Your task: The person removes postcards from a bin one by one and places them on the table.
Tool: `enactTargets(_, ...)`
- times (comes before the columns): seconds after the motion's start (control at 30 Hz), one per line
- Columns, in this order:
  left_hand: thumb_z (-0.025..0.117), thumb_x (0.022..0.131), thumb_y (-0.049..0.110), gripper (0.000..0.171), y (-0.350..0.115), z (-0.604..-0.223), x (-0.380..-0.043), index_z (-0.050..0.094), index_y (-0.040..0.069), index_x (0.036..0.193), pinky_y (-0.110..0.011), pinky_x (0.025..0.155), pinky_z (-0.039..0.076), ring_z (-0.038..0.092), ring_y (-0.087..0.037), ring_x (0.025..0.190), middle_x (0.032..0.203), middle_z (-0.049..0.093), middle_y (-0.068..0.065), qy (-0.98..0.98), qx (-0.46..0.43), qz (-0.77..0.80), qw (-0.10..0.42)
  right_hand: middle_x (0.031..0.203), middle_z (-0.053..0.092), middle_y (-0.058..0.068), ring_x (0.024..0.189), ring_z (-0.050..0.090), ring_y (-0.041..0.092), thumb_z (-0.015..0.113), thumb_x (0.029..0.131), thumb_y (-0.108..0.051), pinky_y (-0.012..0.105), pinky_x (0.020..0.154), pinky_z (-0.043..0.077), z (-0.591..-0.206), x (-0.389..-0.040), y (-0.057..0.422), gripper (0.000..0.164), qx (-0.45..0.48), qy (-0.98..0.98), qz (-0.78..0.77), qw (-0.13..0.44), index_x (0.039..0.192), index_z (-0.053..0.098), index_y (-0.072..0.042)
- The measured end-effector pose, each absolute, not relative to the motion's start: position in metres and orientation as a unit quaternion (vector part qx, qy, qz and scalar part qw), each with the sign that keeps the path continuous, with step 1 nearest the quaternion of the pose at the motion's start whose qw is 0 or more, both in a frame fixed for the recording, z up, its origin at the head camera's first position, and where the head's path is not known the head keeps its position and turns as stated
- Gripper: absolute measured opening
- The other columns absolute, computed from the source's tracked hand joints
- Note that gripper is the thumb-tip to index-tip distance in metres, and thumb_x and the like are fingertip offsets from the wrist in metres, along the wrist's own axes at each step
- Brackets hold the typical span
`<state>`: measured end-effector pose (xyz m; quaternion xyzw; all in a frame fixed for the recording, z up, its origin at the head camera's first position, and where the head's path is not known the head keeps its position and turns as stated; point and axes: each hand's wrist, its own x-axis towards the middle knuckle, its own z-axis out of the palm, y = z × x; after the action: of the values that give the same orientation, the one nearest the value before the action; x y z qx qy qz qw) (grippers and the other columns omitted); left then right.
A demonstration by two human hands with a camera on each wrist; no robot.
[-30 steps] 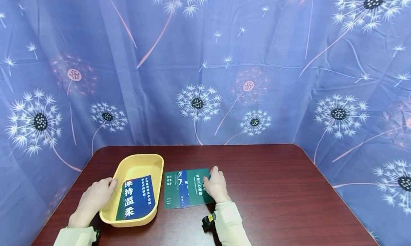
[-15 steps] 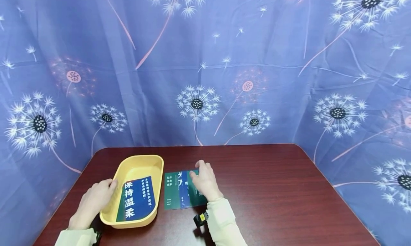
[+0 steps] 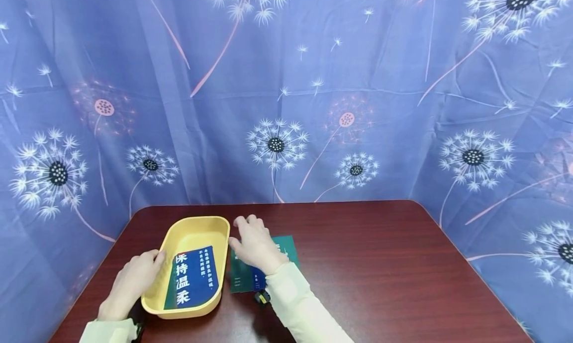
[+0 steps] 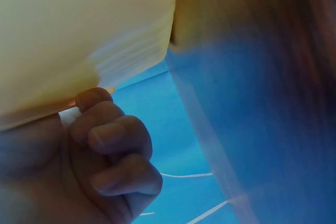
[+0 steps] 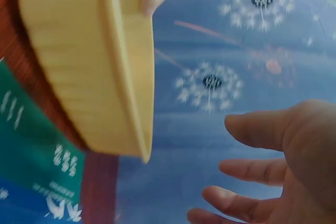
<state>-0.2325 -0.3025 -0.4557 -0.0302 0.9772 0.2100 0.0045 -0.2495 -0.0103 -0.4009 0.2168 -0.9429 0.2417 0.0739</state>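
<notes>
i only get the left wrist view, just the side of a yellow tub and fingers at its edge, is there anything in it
Observer: Yes, the head view shows a blue card with white writing lying in the tub.
Operator: ok and what's to the right of it
Observer: In the head view, the right hand is there, hiding part of some cards on the table.
Operator: is it holding one
Observer: No, the right wrist view shows its fingers apart, with nothing between them.
</notes>
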Motion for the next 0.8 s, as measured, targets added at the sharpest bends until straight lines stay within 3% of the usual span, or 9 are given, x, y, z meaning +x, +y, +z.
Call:
enactTargets(0.27, 0.034, 0.105, 0.036, 0.051, -0.302, -0.459, -0.232, 0.061, -0.004, 0.121, -0.057, 0.070, 0.046, 0.063, -0.040, 0.088, 0.103, 0.064, -0.027, 0.977, -0.025, 0.211, -0.002, 0.115, 0.053, 0.003, 0.105, 0.046, 0.017, 0.063, 0.095, -0.036, 0.032, 0.090, 0.043, -0.388, -0.237, -0.041, 0.043, 0.261, -0.947, 0.178, 0.055, 0.131, 0.054, -0.014)
enactTargets(0.4, 0.034, 0.105, 0.036, 0.050, -0.303, -0.458, -0.232, 0.061, -0.003, 0.120, -0.056, 0.069, 0.046, 0.062, -0.036, 0.084, 0.100, 0.064, -0.025, 0.976, -0.029, 0.216, -0.004, 0.118, 0.054, 0.002, 0.104, 0.048, 0.016, 0.059, 0.097, -0.034, 0.031, 0.088, 0.046, -0.391, -0.235, -0.058, 0.035, 0.283, -0.948, 0.135, 0.060, 0.127, 0.057, -0.015)
enactTargets(0.57, 0.034, 0.105, 0.037, 0.050, -0.303, -0.457, -0.234, 0.062, -0.002, 0.116, -0.053, 0.067, 0.046, 0.061, -0.032, 0.080, 0.095, 0.064, -0.022, 0.975, -0.026, 0.221, -0.008, 0.110, 0.056, 0.001, 0.098, 0.050, 0.014, 0.057, 0.097, -0.029, 0.025, 0.087, 0.045, -0.400, -0.237, -0.080, 0.026, 0.317, -0.944, 0.057, 0.071, 0.119, 0.060, -0.014)
enactTargets(0.7, 0.034, 0.105, 0.036, 0.048, -0.303, -0.458, -0.234, 0.063, -0.002, 0.113, -0.054, 0.065, 0.046, 0.062, -0.034, 0.080, 0.094, 0.064, -0.023, 0.975, -0.022, 0.219, -0.011, 0.107, 0.057, -0.001, 0.096, 0.050, 0.012, 0.052, 0.099, -0.037, 0.025, 0.084, 0.046, -0.412, -0.235, -0.099, 0.028, 0.285, -0.957, 0.006, 0.048, 0.119, 0.059, -0.017)
enactTargets(0.8, 0.035, 0.105, 0.032, 0.044, -0.303, -0.459, -0.232, 0.065, 0.000, 0.109, -0.054, 0.062, 0.045, 0.063, -0.036, 0.080, 0.093, 0.064, -0.023, 0.977, -0.017, 0.214, -0.020, 0.111, 0.059, -0.001, 0.099, 0.052, 0.014, 0.044, 0.101, -0.047, 0.028, 0.081, 0.047, -0.422, -0.233, -0.114, 0.039, 0.235, -0.972, -0.017, 0.014, 0.125, 0.057, -0.019)
